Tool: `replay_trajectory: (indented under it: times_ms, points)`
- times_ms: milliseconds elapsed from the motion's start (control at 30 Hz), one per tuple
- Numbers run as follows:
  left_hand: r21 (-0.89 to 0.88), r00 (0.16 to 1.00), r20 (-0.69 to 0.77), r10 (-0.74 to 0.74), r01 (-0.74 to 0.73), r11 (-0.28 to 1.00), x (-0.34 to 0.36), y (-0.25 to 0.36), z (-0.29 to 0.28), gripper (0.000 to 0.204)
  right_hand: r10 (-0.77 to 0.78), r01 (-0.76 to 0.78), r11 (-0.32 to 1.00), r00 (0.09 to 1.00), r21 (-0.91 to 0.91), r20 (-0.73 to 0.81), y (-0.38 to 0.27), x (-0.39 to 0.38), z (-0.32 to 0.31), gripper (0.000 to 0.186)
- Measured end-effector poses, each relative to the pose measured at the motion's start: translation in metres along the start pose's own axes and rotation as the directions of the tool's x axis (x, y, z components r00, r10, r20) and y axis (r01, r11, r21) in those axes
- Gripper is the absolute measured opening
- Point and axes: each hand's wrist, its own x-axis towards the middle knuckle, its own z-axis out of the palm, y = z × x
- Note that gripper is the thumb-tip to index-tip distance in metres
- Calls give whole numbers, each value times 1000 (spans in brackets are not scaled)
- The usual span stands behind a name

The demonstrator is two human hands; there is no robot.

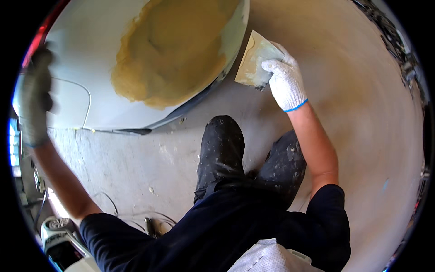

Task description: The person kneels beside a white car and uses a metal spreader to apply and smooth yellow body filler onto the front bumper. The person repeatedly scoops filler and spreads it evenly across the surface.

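Observation:
My right hand (286, 81), in a white knit glove with a blue cuff edge, grips a flat putty spreader (249, 61) smeared with pale yellow filler and some dark residue. It is held off to the right of a light-coloured car body panel (95, 97). A large, uneven patch of yellow-brown body filler (170, 54) covers the panel's curved corner. At the far left is my left hand (36, 97), also gloved, raised in front of the panel's left end. Motion smears its fingers, and whether it touches the panel or holds anything cannot be made out.
My knees (222, 140) in dark, spattered trousers are bent close to the panel's lower edge. The concrete floor (167, 154) has light spots and crumbs. A dark cable (111, 199) lies at lower left, near another car (63, 242). Cluttered items (410, 68) line the far right.

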Motion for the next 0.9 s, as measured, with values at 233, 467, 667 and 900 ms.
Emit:
replay_trajectory:
  times_ms: [233, 467, 667, 900]
  points:
    - [-463, 571, 821, -33, 697, 547, -140, 68, 188, 30, -590, 426, 589, 807, -687, -6, -73, -43, -23, 38]
    - [-510, 551, 832, 58, 721, 470, -173, 86, 216, 32, -597, 477, -264, 602, -838, 530, -63, -89, 12, 52]
    - [-561, 591, 802, 87, 696, 449, -175, 92, 206, 29, -456, 506, -443, 584, -740, 672, -74, -91, 5, 57]
    - [-585, 578, 802, 149, 710, 393, -174, 76, 246, 31, -362, 509, -451, 646, -733, 672, -42, -71, -6, 56]
